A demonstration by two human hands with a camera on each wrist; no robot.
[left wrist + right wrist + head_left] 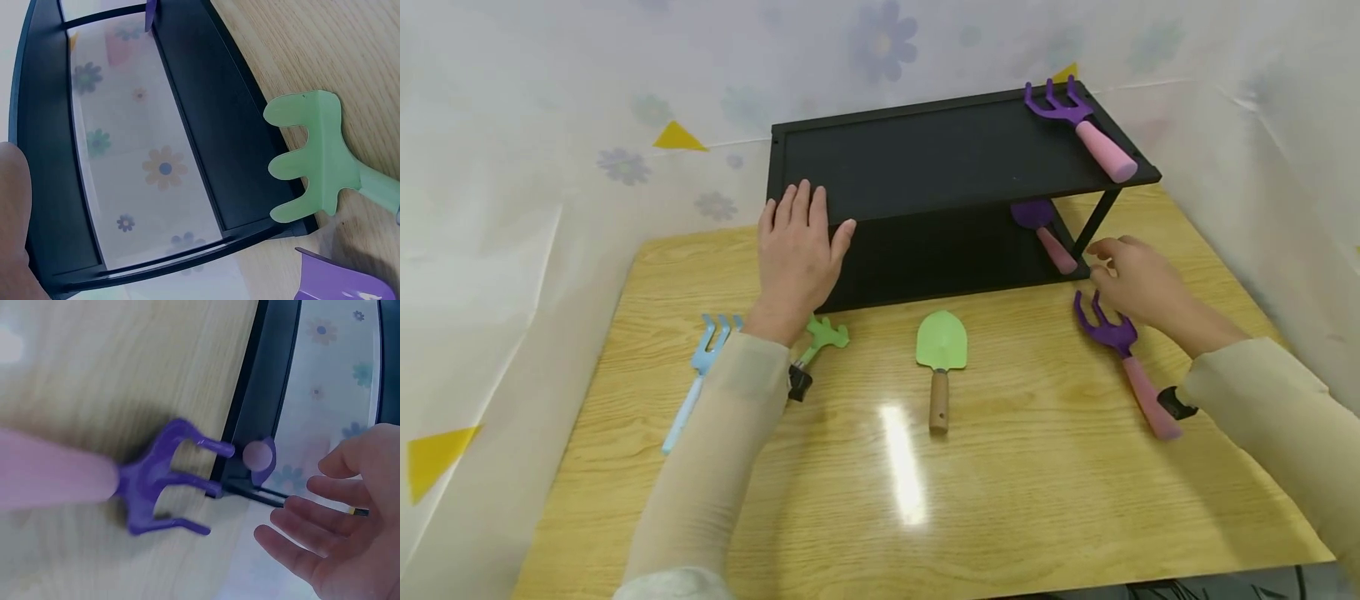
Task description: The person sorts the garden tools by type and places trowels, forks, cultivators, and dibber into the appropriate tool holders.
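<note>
My left hand (797,250) rests on the left front of the black two-tier shelf's (910,162) top board, fingers straight. Close beside the shelf's right post, my right hand (1138,279) hangs with loosely bent fingers and nothing in it. A purple hand rake with a pink handle (1105,152) lies on the top board's right end. On the lower tier sits a purple-headed tool with a pink handle (1056,250). Below my right hand, another purple rake (147,478) lies on the table. A green rake (325,153) is partly covered by my left forearm.
A green trowel with a wooden handle (940,362) lies mid-table, in front of the shelf. Farther left is a light blue rake (703,358), partly behind my sleeve. A purple tool part (344,278) shows in the left wrist view. Flowered sheeting (587,108) surrounds the wooden table (1000,500).
</note>
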